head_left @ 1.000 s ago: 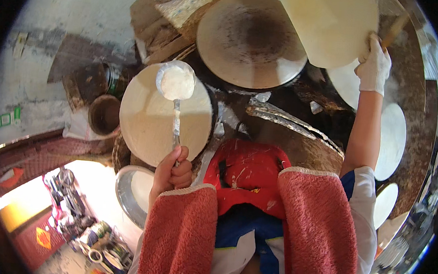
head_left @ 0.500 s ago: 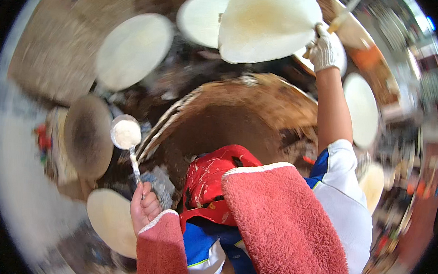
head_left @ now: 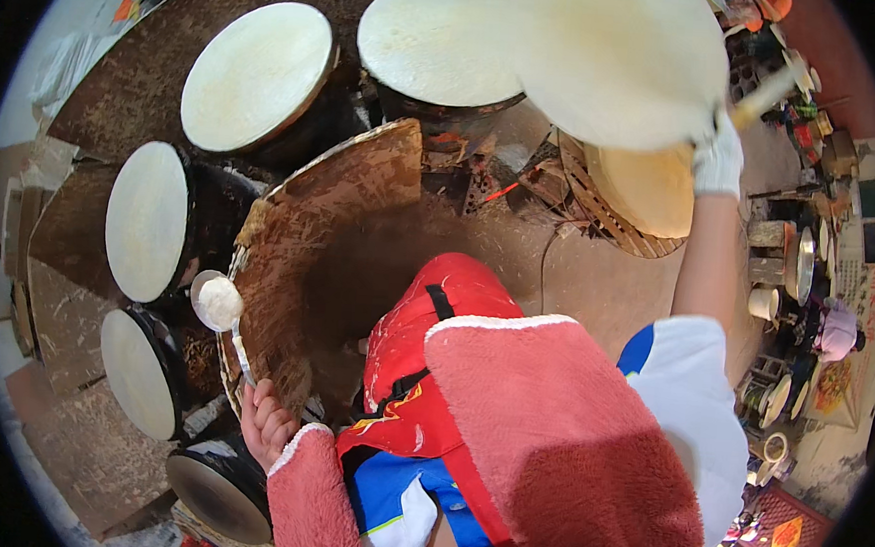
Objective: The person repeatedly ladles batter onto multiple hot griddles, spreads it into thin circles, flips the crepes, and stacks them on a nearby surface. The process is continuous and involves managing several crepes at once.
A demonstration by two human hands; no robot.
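Pancake (head_left: 611,64) has swung across, now partly overlapping a yellowish pile (head_left: 653,194) in view; gloved right hand (head_left: 720,160) pinches its edge. Left hand (head_left: 270,424) clasps ladle (head_left: 241,354) holding white batter (head_left: 219,304).

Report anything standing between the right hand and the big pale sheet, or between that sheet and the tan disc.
Nothing visible stands between the gloved right hand and the pale sheet: they meet at its edge, though blur hides the grip. Nothing visible stands between sheet and tan disc either; the sheet partly covers it in view.
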